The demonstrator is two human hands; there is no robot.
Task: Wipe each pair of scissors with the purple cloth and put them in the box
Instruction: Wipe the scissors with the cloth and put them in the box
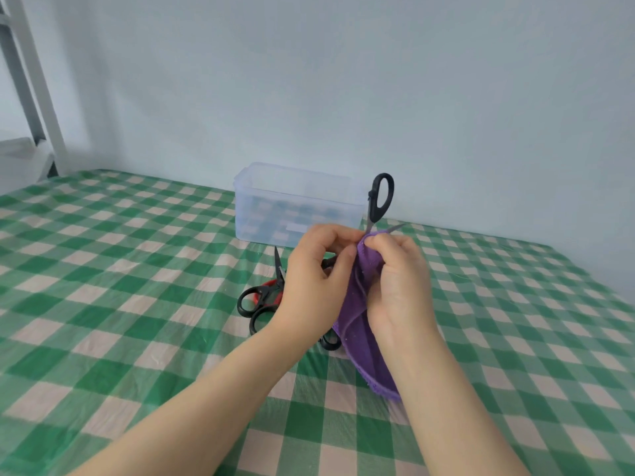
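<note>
— Anything legible here?
— No. The only candidate is a pale rectangular patch (297,228) low on the near wall of the clear box (261,201), just beyond the fingers (330,235). It is too blurred to show any letters.
— And the black-handled scissors (372,201) rising above the fingers?
— No brand or number can be made out on them, nor on the purple cloth (360,304) pinched in the fingers.

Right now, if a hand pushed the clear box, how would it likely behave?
Probably light: the box is thin clear plastic and looks empty, with the check pattern showing through. It would likely slide rather than tip, being low and wide on the glossy tablecloth.
</note>
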